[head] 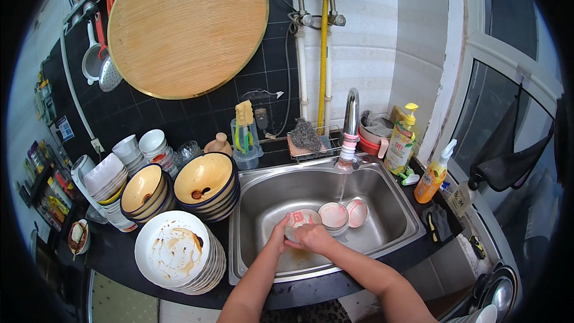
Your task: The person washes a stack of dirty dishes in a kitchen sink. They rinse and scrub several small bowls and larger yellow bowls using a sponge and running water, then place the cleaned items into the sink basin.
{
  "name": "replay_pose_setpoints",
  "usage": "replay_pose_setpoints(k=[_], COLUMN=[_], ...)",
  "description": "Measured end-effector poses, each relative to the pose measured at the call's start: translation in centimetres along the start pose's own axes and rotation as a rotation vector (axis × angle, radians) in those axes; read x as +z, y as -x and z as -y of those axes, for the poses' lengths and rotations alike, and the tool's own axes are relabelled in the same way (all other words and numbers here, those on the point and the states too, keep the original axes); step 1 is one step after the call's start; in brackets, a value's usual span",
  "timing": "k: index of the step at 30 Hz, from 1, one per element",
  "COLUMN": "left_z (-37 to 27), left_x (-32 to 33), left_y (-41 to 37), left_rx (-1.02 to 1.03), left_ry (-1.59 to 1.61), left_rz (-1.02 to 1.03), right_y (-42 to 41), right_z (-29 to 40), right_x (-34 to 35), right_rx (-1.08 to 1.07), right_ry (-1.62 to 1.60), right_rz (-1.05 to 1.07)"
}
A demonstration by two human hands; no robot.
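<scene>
Low in the stainless steel sink (278,188), my left hand (280,233) grips a small patterned bowl (305,218) by its left side. My right hand (314,237) is over the near part of this bowl, its fingers curled; a greyish thing at the fingers is too small to name. Just to the right, water runs from the chrome faucet (352,112) onto a stack of small bowls (333,215). Another small bowl (357,213) lies tilted against that stack. Brownish liquid shows on the sink bottom below my hands.
Left of the sink stand a tall stack of soiled white plates (172,251), yellow bowls with blue rims (204,179) and white bowls (152,142). Behind it, a wire rack (314,154) holds a steel wool scourer (307,134). A pump bottle (400,143) and a spray bottle (431,181) stand right.
</scene>
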State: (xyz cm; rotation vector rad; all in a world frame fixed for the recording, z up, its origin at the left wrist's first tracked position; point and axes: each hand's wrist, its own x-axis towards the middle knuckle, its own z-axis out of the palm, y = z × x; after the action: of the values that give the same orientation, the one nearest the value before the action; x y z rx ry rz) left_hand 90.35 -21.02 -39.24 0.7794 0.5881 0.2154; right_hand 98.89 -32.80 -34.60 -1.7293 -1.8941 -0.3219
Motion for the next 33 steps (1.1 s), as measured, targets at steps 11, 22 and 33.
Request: replay_pose_setpoints(k=[11, 22, 33], left_z=[0.5, -0.5, 0.5], left_x=[0.9, 2.2, -2.0], left_y=[0.2, 1.2, -0.8], left_rx=[-0.041, 0.282, 0.354], left_ry=[-0.032, 0.165, 0.283], left_rz=[0.249, 0.129, -0.034], right_y=[0.2, 1.8, -0.5], right_z=[-5.9, -7.0, -0.9], right_x=[0.4, 4.1, 0.8], right_rx=[1.35, 1.091, 0.263], right_ry=[-1.42, -0.914, -0.452], right_rz=[-0.534, -0.197, 0.138])
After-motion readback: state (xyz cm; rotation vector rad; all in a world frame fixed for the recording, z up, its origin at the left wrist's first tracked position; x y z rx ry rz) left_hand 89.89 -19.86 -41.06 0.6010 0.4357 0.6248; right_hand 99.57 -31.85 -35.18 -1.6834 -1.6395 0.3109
